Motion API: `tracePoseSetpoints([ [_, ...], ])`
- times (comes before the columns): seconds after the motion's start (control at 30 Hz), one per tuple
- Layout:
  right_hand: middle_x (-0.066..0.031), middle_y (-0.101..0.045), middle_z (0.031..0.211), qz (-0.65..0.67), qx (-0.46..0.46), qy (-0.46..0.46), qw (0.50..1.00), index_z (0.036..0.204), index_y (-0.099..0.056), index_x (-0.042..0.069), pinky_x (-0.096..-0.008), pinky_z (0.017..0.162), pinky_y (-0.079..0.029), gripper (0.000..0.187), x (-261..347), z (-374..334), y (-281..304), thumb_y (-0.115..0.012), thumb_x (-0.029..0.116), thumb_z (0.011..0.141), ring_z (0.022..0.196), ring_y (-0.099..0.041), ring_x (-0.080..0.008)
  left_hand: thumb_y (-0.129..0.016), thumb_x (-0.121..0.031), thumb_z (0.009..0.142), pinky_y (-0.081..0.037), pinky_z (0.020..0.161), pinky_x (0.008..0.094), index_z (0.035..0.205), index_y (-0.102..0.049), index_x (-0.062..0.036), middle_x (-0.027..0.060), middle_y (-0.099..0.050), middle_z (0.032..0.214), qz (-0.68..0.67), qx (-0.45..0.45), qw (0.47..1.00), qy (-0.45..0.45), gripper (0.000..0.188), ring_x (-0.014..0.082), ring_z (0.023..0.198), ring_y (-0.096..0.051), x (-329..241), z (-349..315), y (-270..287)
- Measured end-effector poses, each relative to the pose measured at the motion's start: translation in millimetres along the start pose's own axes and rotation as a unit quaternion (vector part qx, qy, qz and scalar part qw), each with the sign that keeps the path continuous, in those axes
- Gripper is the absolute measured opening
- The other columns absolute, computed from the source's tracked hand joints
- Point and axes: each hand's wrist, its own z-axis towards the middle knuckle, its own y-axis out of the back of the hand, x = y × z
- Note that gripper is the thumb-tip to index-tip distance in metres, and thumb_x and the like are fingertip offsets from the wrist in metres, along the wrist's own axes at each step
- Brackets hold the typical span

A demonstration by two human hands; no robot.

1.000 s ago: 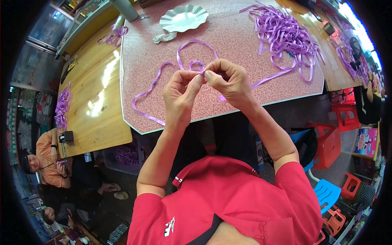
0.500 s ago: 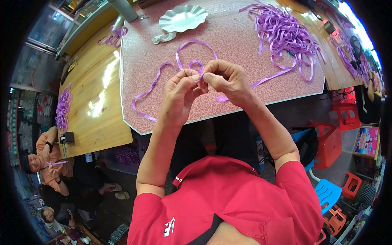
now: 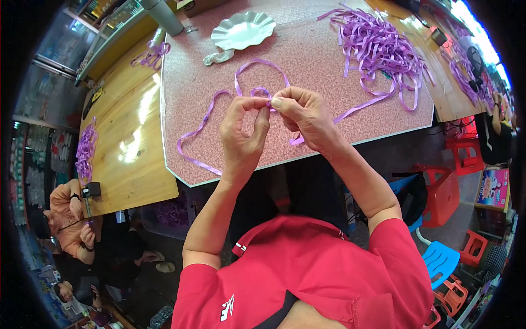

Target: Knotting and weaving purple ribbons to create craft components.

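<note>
A long purple ribbon (image 3: 193, 133) lies in loose loops on the pink speckled table and rises to my fingertips. My right hand (image 3: 304, 114) pinches it between thumb and forefinger. Against the same spot, my left hand (image 3: 244, 127) holds the ribbon at its fingertips, forefinger stretched out and thumb just below, with a gap between them further back. A small bunched part of the ribbon is between the two hands, mostly covered by the fingers. One loop stands out beyond my hands, and another length runs off right toward a large heap of purple ribbons (image 3: 378, 46).
A wavy-edged white plate (image 3: 244, 30) and a crumpled whitish piece (image 3: 218, 57) lie at the table's far side, near a grey cylinder (image 3: 163, 17). More purple ribbons (image 3: 86, 151) lie on the wooden table (image 3: 131, 181) at left. A person in orange (image 3: 64, 200) sits beyond it.
My left thumb has drawn down and away from the forefinger, which now reaches straight to the ribbon. My right hand stays pinched. The person in orange has leaned and shifted their hands.
</note>
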Motion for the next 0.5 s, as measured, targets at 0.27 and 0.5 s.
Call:
tracePoseSetpoints([
  [0.27, 0.0075, -0.052, 0.065, -0.016, 0.004, -0.002, 1.000, 0.088, -0.066, 0.005, -0.0182, 0.046, -0.031, 0.020, 5.7, -1.4, -1.5, -0.067, 0.024, 0.090, 0.054, -0.042, 0.0000, -0.067, 0.004, 0.081, -0.047, 0.078, 0.0321, 0.096, -0.060, -0.0032, 0.0087, -0.062, 0.090, 0.070, -0.016, 0.992, -0.100, 0.018, 0.0209, 0.084, -0.061, 0.0, 11.0, 3.0],
  [0.5, 0.0068, -0.054, 0.068, -0.025, 0.008, -0.004, 1.000, 0.091, -0.067, 0.004, -0.0183, 0.047, -0.032, 0.021, 3.2, -0.3, 3.8, -0.067, 0.025, 0.090, 0.055, -0.043, 0.0000, -0.070, 0.000, 0.078, -0.041, 0.083, 0.0364, 0.093, -0.062, -0.0068, 0.0071, -0.064, 0.088, 0.136, 0.007, 0.983, -0.122, 0.018, 0.0244, 0.086, -0.061, 2.6, 10.6, 6.0],
])
